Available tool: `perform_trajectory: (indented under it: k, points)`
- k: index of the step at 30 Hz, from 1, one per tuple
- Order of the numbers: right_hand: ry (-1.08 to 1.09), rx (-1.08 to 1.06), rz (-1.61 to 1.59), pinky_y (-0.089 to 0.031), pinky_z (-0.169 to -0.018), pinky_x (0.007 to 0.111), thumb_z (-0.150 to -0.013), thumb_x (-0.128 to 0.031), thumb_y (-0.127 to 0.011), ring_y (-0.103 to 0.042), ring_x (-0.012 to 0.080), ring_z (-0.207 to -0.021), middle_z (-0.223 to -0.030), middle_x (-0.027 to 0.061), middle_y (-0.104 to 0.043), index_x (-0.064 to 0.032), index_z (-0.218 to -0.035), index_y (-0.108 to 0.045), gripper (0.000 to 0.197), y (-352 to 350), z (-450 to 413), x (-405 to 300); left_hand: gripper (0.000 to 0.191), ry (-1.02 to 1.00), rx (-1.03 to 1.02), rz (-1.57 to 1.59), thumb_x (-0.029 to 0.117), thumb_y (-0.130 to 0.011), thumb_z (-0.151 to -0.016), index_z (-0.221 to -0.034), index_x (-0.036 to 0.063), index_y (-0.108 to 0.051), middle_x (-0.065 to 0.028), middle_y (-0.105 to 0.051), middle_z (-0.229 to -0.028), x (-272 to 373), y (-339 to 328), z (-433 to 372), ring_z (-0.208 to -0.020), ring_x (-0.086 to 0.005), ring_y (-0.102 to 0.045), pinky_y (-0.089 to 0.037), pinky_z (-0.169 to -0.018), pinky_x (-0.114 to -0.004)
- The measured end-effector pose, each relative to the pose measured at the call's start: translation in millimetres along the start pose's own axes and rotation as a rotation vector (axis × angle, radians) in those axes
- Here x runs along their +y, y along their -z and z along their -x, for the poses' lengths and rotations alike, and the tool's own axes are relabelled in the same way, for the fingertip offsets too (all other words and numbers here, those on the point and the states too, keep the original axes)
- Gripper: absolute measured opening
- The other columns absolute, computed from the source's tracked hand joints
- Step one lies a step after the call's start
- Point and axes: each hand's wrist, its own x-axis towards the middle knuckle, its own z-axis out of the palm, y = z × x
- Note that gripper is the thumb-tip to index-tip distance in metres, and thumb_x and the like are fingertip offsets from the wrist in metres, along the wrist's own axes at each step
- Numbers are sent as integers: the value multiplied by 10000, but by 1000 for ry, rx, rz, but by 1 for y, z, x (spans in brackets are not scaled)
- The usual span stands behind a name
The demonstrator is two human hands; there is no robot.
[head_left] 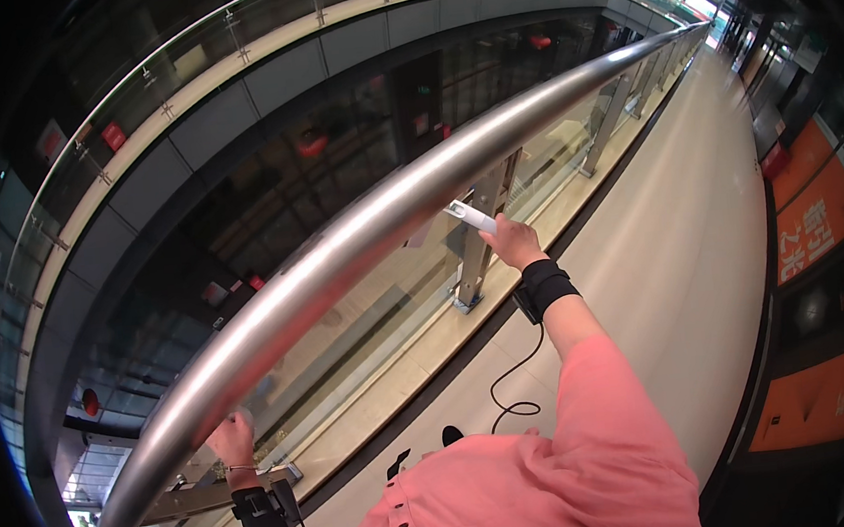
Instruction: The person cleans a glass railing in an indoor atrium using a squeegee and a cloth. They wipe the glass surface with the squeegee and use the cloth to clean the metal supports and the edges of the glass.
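Note:
My right hand grips the white plastic handle of a tool held just under the handrail, beside a metal baluster post. The tool's far end is hidden, so its kind cannot be told. Stretching diagonally across the view is a thick polished steel handrail, with glass panels below it. My left hand is curled close under the lower end of the rail. Part of its fingers is out of sight, and whether it holds something is unclear. Both wrists wear black straps.
A black cable loops from the right wrist strap toward my body. Beyond the rail lies an open atrium with a curved balcony opposite. To the right runs a pale walkway floor, bordered by orange panels bearing writing.

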Motion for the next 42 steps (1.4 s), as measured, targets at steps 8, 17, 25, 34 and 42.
perform_trajectory:
  k: [8, 17, 25, 34, 42]
  points:
    - [-118, -168, -107, -480, -734, 476, -841, -487, -543, -607, 403, -830, -861, 231, -632, -5, -918, -554, 488, -26, 19, 11, 378, 43, -66, -69, 291, -558, -822, -1123, 67, -604, -190, -591, -1130, -22, -9, -2, -1057, -393, -521, -360, -921, -511]
    - [-140, -222, -479, -443, -479, 311, -839, -304, -623, -548, 180, -536, -686, 83, -563, -28, -968, -525, 320, -38, 107, 65, 416, -154, -296, -53, 253, -537, -875, -1235, 46, -502, -169, -504, -1273, -97, -65, 0, -1160, -315, -476, -366, -989, -410]
    - [-564, 169, -641, -402, -401, 225, -886, -310, -578, -471, 68, -476, -664, -17, -493, -98, -873, -498, 228, 123, 194, 76, 764, -177, 34, 554, 308, -642, -738, -1370, 24, -320, -202, -376, -1362, -69, 45, -12, -1266, -330, -389, -304, -1049, -390]
    - [-1, 434, -338, -345, -448, 188, -905, -320, -568, -442, 33, -532, -714, -39, -473, -45, -1053, -541, 313, 358, 1, -86, 689, -197, -85, 211, -13, -617, -591, -1249, 99, -447, -64, -478, -1285, -125, 56, -37, -720, -325, -610, -492, -608, -387]
    - [759, 280, 560, -446, -776, 333, -888, -436, -545, -607, 241, -883, -975, 151, -629, 15, -1132, -558, 513, 427, -260, -428, 595, -165, -256, 215, -35, -609, -619, -1192, 86, -507, -96, -506, -1193, -135, 113, -69, -743, -325, -608, -494, -638, -407]
